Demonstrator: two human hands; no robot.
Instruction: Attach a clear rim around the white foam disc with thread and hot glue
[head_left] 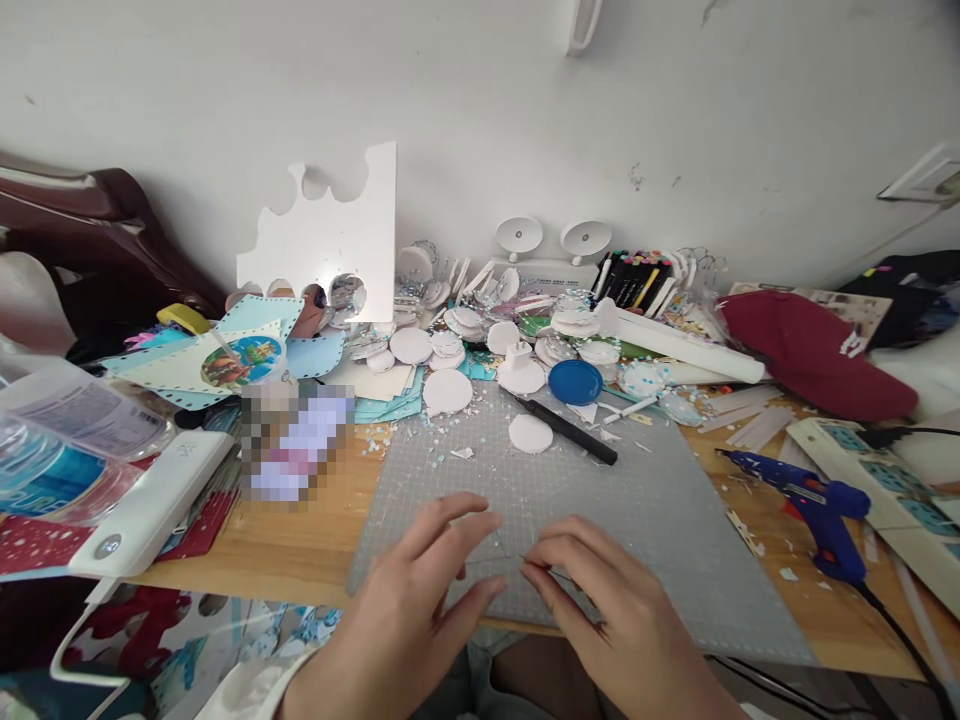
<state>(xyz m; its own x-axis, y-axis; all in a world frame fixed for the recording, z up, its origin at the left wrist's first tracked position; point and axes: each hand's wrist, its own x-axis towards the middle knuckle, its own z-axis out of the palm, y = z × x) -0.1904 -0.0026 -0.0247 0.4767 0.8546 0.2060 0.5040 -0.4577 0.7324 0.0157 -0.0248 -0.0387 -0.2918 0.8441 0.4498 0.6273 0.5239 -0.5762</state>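
My left hand (420, 600) lies on the near edge of a grey cutting mat (660, 500), fingers stretched and spread, thumb apart. My right hand (607, 600) sits just to its right with thumb and forefinger pinched together on something thin that I cannot make out. Faint lines of a thin clear piece (499, 565) show on the mat between the two hands. Farther up the mat lie a black pen-like tool (570, 430) and a white disc (530, 433).
A blue glue gun (817, 500) with its cable lies at the right on the wooden desk. Behind the mat are several white discs (448, 390), a blue lid (574, 381), a white roll (682, 345), markers (637, 275), a dark red cap (810, 350) and a cut white board (330, 230). At the left lie papers and a white device (150, 500).
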